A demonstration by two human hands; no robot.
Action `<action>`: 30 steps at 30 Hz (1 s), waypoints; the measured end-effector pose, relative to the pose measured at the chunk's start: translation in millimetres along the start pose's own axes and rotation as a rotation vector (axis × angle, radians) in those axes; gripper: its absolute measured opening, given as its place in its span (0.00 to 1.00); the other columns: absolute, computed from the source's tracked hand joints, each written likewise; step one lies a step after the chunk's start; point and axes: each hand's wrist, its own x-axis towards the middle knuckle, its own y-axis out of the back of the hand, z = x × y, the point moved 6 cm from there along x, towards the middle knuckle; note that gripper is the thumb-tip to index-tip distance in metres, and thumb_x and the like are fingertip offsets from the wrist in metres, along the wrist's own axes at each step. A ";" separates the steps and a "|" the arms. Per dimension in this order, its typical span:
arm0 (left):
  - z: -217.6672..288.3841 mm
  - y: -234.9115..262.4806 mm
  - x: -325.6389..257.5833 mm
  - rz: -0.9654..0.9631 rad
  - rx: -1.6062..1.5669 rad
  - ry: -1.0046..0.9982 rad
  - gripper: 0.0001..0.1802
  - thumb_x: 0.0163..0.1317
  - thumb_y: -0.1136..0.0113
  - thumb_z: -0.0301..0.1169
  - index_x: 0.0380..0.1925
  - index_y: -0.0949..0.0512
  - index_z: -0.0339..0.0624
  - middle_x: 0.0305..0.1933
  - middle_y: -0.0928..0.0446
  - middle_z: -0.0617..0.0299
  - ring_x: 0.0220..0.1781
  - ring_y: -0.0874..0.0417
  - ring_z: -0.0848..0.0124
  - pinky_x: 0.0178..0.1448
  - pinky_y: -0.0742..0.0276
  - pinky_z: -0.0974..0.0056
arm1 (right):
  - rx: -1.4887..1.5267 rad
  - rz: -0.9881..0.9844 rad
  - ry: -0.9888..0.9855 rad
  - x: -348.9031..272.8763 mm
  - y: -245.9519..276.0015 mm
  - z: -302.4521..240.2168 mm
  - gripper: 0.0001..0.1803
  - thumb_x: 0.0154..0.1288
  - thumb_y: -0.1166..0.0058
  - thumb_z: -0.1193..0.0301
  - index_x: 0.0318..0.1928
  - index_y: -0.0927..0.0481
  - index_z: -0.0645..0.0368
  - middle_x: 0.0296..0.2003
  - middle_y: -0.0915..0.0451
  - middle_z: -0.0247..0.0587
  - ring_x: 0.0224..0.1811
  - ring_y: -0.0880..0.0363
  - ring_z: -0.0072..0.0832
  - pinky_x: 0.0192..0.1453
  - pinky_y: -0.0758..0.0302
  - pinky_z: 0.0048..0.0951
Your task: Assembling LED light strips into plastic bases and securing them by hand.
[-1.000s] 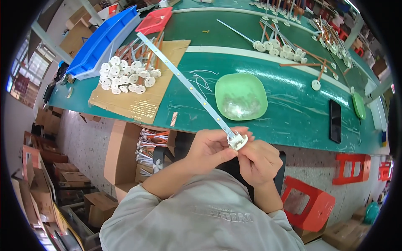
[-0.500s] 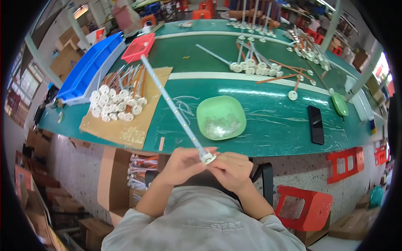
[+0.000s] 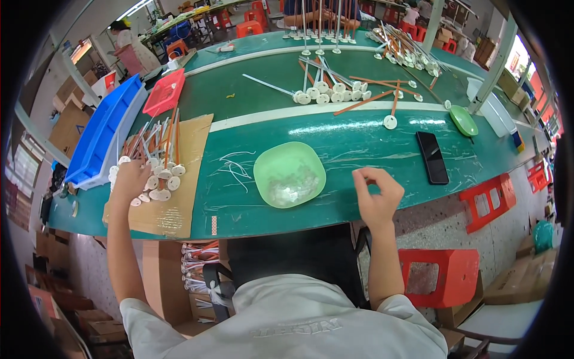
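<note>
My left hand (image 3: 128,180) reaches out to the left and rests on a pile of thin sticks with round white bases (image 3: 156,170). The pile lies on a sheet of cardboard (image 3: 194,140) on the green table (image 3: 359,140). My right hand (image 3: 376,194) hovers over the table's front edge, just right of a pale green bowl (image 3: 260,170) that holds small clear pieces. Its fingers are curled with the thumb against them, and nothing shows between them. The fingers of my left hand lie spread on the pile.
A black phone (image 3: 431,157) lies right of my right hand. A blue bin (image 3: 101,137) and a red tray (image 3: 162,91) stand at the left. More sticks with white bases (image 3: 335,90) lie at the back. A red stool (image 3: 435,278) stands beside my chair.
Both hands held a long white stick with a round base in front of me. Now they are apart: the left has gone out to the pile on the cardboard, the right to the bowl's side.
</note>
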 end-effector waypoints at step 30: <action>115.0 -61.4 -95.4 0.620 -0.550 -0.060 0.05 0.58 0.40 0.19 0.35 0.21 0.30 0.32 0.21 0.55 0.32 0.22 0.67 0.38 0.28 0.66 | -0.650 -0.941 0.259 157.5 -251.4 100.1 0.14 0.55 0.37 0.64 0.42 0.16 0.56 0.37 0.16 0.46 0.42 0.17 0.43 0.48 0.22 0.40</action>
